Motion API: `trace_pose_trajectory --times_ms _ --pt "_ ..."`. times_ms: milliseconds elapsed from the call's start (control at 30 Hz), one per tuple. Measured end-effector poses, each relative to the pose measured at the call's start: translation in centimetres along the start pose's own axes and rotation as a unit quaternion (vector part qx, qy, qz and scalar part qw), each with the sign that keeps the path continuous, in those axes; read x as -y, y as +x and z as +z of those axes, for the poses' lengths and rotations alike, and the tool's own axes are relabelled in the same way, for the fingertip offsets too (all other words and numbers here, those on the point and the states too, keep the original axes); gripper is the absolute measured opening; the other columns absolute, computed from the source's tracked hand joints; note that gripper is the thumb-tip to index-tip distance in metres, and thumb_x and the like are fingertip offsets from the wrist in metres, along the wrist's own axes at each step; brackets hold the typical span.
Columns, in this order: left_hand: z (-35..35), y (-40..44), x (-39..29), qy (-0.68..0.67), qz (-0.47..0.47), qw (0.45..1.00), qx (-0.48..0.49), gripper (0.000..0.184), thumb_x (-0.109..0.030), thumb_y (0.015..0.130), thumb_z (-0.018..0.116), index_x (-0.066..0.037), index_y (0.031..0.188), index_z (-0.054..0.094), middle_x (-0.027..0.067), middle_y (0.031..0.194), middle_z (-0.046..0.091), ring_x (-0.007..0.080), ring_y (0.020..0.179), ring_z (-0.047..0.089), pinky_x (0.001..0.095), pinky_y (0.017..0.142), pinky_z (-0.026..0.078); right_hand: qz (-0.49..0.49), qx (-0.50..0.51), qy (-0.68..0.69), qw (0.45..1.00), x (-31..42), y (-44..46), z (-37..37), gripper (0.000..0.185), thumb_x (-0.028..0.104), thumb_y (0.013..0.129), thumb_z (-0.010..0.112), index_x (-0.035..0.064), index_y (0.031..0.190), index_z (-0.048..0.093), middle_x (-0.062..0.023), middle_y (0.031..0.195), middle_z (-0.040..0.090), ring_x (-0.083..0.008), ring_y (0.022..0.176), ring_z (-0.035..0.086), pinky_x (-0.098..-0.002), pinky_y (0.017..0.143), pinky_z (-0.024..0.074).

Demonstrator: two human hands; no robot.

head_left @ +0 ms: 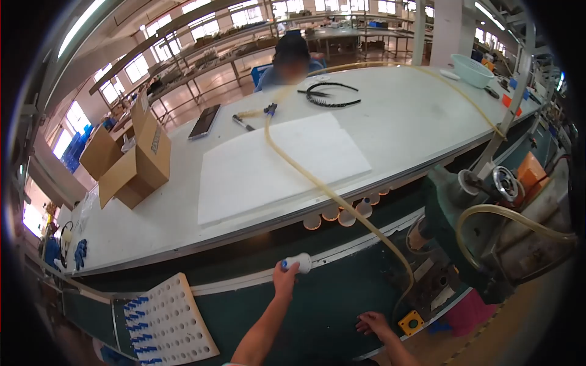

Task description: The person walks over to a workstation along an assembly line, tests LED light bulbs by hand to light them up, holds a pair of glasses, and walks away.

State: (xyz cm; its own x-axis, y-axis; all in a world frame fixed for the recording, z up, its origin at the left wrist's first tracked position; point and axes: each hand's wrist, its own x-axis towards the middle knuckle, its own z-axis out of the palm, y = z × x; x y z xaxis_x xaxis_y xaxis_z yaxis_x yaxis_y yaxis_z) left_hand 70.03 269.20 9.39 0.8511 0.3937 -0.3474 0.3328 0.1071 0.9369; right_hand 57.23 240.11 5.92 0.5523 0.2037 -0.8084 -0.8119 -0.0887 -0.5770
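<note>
My left hand point(284, 280) is closed around a white cup-shaped part point(300, 263) above the near edge of the white table. A small blue bit shows between the fingers at the part's left end. My right hand point(372, 322) hovers over the dark green belt point(256, 317) with its fingers apart and nothing in them. Just right of it sits a yellow box with a round dark button point(411, 322). To the left, a pale board with rows of holes point(189, 323) lies tilted on the belt. Blue-tipped pieces point(139, 323) fill its left side.
A yellowish hose point(317, 183) crosses the white table point(390, 122) and hangs down to the belt. A green machine point(448, 226) stands at the right. On the table are an open cardboard box point(143, 174), white foam sheets point(274, 165) and a basin point(471, 72). A person point(287, 64) sits across.
</note>
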Motion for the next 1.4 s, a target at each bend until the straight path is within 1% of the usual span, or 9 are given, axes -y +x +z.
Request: trace_pose_trajectory --times_ms 133,333,500,733,933,1133,1233,1267,1400 --pt "1.5 4.7 1.1 0.186 0.131 0.972 -0.060 0.042 -0.025 0.072 0.070 -0.001 0.104 0.056 0.0104 0.085 0.060 0.0211 0.078 0.060 0.0314 0.067 0.048 -0.015 -0.003 0.013 1.000 0.0 0.5 -0.3 0.029 0.024 0.089 0.052 0.0008 0.104 0.057 -0.0119 0.085 0.066 -0.0181 0.072 0.065 -0.0265 0.056 0.0502" --pt "3.4 6.9 -2.6 0.289 0.088 0.953 0.020 0.050 -0.029 0.070 0.072 -0.002 0.109 0.056 0.0152 0.091 0.062 0.0280 0.085 0.060 0.0353 0.077 0.046 0.019 -0.004 0.039 0.999 0.7 0.5 -0.5 0.027 0.023 0.088 0.054 0.0008 0.102 0.059 -0.0124 0.083 0.066 -0.0180 0.069 0.065 -0.0261 0.056 0.0498" --pt "0.6 12.8 -0.9 0.375 0.251 0.883 -0.126 0.043 -0.028 0.076 0.067 0.000 0.107 0.057 0.0094 0.085 0.062 0.0188 0.079 0.058 0.0303 0.075 0.045 0.033 0.002 0.051 0.998 0.9 0.7 -0.7 0.028 0.024 0.087 0.055 0.0005 0.102 0.059 -0.0126 0.084 0.066 -0.0183 0.069 0.065 -0.0267 0.057 0.0499" --pt "-10.5 20.0 3.3 0.667 -0.002 0.741 -0.075 0.041 -0.028 0.077 0.067 -0.001 0.106 0.057 0.0087 0.087 0.061 0.0184 0.080 0.058 0.0308 0.077 0.045 0.063 -0.010 0.040 0.997 3.4 -0.7 0.0 0.032 0.025 0.088 0.053 0.0034 0.111 0.052 -0.0051 0.089 0.062 -0.0123 0.069 0.060 -0.0263 0.054 0.0487" --pt "-9.9 20.9 5.0 0.680 0.001 0.731 -0.049 0.039 -0.028 0.078 0.066 -0.001 0.105 0.058 0.0081 0.089 0.061 0.0181 0.082 0.057 0.0312 0.079 0.044 0.088 0.002 0.066 0.994 1.5 1.2 -1.0 0.032 0.027 0.087 0.055 0.0000 0.103 0.059 -0.0119 0.085 0.066 -0.0184 0.071 0.065 -0.0263 0.058 0.0493" --pt "-10.7 22.1 3.9 0.538 0.090 0.837 -0.048 0.037 -0.028 0.079 0.065 -0.002 0.104 0.058 0.0075 0.090 0.061 0.0177 0.084 0.057 0.0317 0.080 0.044 0.068 0.024 0.054 0.996 0.6 1.3 -1.2 0.033 0.031 0.088 0.052 0.0022 0.104 0.060 -0.0098 0.088 0.066 -0.0172 0.074 0.064 -0.0284 0.061 0.0492" --pt "-10.3 20.0 5.6 0.144 0.177 0.971 0.064 0.037 -0.028 0.079 0.065 -0.002 0.104 0.059 0.0072 0.091 0.061 0.0175 0.084 0.057 0.0319 0.081 0.044 0.031 0.023 0.048 0.998 0.8 0.7 -0.4 0.031 0.028 0.089 0.052 0.0039 0.106 0.058 -0.0090 0.086 0.066 -0.0170 0.072 0.064 -0.0275 0.060 0.0490" --pt "-8.1 13.1 -0.7 -0.059 -0.029 0.993 0.093 0.033 -0.027 0.081 0.062 -0.003 0.104 0.057 0.0054 0.098 0.060 0.0172 0.092 0.056 0.0350 0.086 0.042 -0.022 0.003 0.054 0.998 0.9 0.7 0.3 0.030 0.026 0.089 0.052 0.0046 0.109 0.057 -0.0083 0.088 0.065 -0.0160 0.075 0.064 -0.0268 0.061 0.0488" --pt "-4.1 -2.5 -6.8 -0.277 0.016 0.941 0.194 0.037 -0.011 0.087 0.052 -0.004 0.122 0.041 0.0081 0.114 0.051 0.0207 0.111 0.048 0.0360 0.098 0.035 -0.219 0.051 0.060 0.972 3.5 -0.7 4.9 0.043 0.024 0.087 0.057 0.0064 0.124 0.045 -0.0100 0.106 0.057 -0.0149 0.093 0.057 -0.0246 0.072 0.0462"
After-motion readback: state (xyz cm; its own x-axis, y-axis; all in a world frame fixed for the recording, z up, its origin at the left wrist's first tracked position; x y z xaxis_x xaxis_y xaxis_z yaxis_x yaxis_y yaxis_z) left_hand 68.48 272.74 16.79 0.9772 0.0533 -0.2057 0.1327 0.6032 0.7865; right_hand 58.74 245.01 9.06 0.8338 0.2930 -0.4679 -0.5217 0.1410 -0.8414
